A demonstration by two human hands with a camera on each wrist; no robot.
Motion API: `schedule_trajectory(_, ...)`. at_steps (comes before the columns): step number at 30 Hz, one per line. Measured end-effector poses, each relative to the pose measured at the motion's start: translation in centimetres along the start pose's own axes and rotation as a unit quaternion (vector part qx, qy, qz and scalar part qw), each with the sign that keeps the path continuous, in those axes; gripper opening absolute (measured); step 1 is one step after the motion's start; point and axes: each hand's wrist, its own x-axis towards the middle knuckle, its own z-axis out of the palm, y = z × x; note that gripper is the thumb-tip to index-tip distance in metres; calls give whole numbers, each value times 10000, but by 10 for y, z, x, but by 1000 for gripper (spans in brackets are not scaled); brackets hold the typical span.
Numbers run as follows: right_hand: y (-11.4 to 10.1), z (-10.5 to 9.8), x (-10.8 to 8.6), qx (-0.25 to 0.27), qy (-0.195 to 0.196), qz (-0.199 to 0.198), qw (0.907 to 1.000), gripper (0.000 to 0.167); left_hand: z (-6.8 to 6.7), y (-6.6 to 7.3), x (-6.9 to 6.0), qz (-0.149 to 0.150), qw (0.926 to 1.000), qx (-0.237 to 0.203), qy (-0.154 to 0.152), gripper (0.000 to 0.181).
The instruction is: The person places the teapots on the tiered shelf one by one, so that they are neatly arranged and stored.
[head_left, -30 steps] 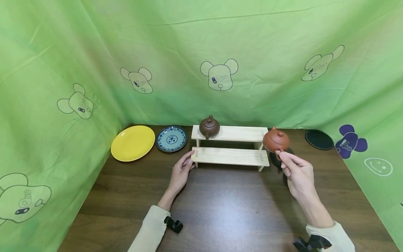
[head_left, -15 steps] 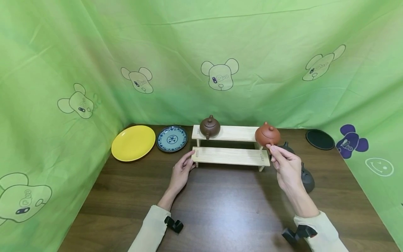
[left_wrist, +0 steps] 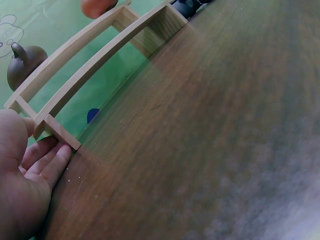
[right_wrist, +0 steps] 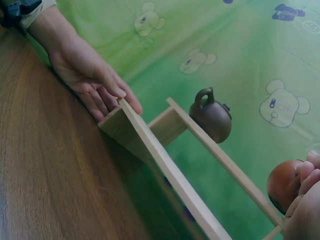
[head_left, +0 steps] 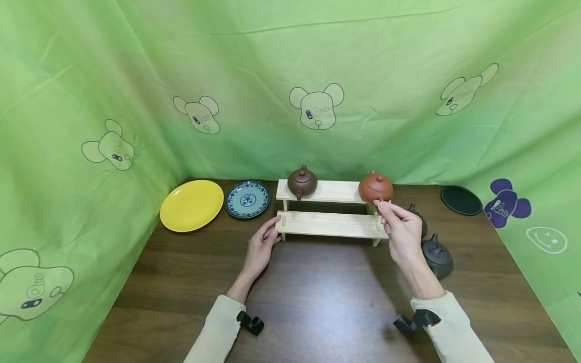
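In the head view my right hand (head_left: 403,233) pinches the reddish-brown teapot (head_left: 375,188) by its handle, at the right end of the upper step of the two-step wooden stand (head_left: 331,224). The right wrist view shows that teapot (right_wrist: 284,185) partly behind the fingers; whether its base touches the step I cannot tell. My left hand (head_left: 260,250) grips the left end of the lower step, its fingers against the leg in the left wrist view. A dark brown teapot (head_left: 302,183) sits upright on the upper step's left end.
Two black teapots stand right of the stand: a nearer one (head_left: 438,256) and one (head_left: 416,220) partly hidden by my right hand. A yellow plate (head_left: 191,205) and a blue patterned plate (head_left: 247,199) lie left, a black round plate (head_left: 460,200) right. Green cloth (head_left: 254,65) encloses the table.
My right hand has carried the reddish-brown teapot leftward and slightly back, from beside the stand to over the upper step's right end. More of the black teapots shows. The left hand stays put.
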Motion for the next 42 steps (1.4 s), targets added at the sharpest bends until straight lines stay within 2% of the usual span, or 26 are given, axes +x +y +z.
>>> schedule_trajectory(3, 5, 3, 3, -9, 87, -19, 10000, 27, 0, 1, 0, -104, 9999, -23, 21, 42)
schedule_trajectory(9, 11, 8, 8, -73, 71, -129, 9999, 14, -1, 0, -1, -55, 10000, -1, -44, 42)
schedule_trajectory(16, 17, 14, 10, -76, 117, -198, 9997, 11, -4, -9, 0, 561, 9984, 16, -75, 40)
schedule_trajectory(18, 18, 15, 10, -90, 131, -204, 9997, 15, -3, -8, 0, 513, 9987, 3, -75, 40)
schedule_trajectory(22, 20, 16, 11, -139, 110, -149, 9997, 19, -2, 0, 0, 128, 9999, 3, -85, 41)
schedule_trajectory(24, 21, 16, 11, -160, 77, -106, 9998, 21, -1, 1, 0, 42, 9999, -15, -95, 41)
schedule_trajectory(32, 21, 13, 11, -223, -82, 8, 9997, 22, -5, -10, 2, 594, 9982, -50, -93, 39)
schedule_trajectory(37, 20, 13, 10, -228, -92, 48, 9997, 23, -5, -12, 2, 691, 9974, -105, -195, 41)
schedule_trajectory(42, 20, 13, 9, -236, -79, 71, 9997, 26, -6, -23, 5, 593, 9981, -87, -128, 39)
